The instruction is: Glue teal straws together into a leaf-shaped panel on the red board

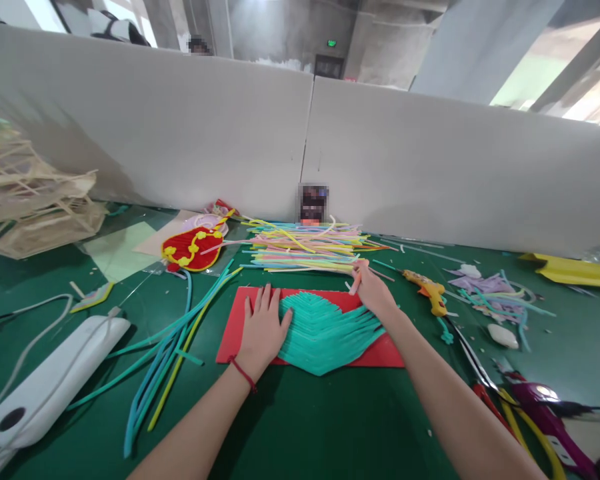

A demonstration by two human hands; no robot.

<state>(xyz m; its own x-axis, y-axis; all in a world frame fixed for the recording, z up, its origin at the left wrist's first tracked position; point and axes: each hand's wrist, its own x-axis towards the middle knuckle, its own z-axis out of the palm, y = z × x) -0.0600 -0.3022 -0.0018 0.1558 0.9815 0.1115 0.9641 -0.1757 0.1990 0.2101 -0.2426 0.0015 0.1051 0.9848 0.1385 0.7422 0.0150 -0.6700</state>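
My left hand (263, 327) lies flat with spread fingers on the left part of a red card (233, 340). Its thumb touches a teal, leaf-like piece (313, 333) made of chenille stems laid in a V pattern, fringed at its right side. My right hand (373, 287) is closed around a small pinkish-orange object (357, 280), whose exact kind I cannot make out. That hand is over the upper right of the card, next to a pile of colourful chenille stems (305, 243).
A yellow glue gun (433, 293), scissors (473, 357) and a purple corded tool (543, 407) lie at right. Left are loose stems (167, 360), a white power strip (55, 380), a red ornament (193, 249) and a stick model (35, 200). A white partition (180, 127) stands behind.
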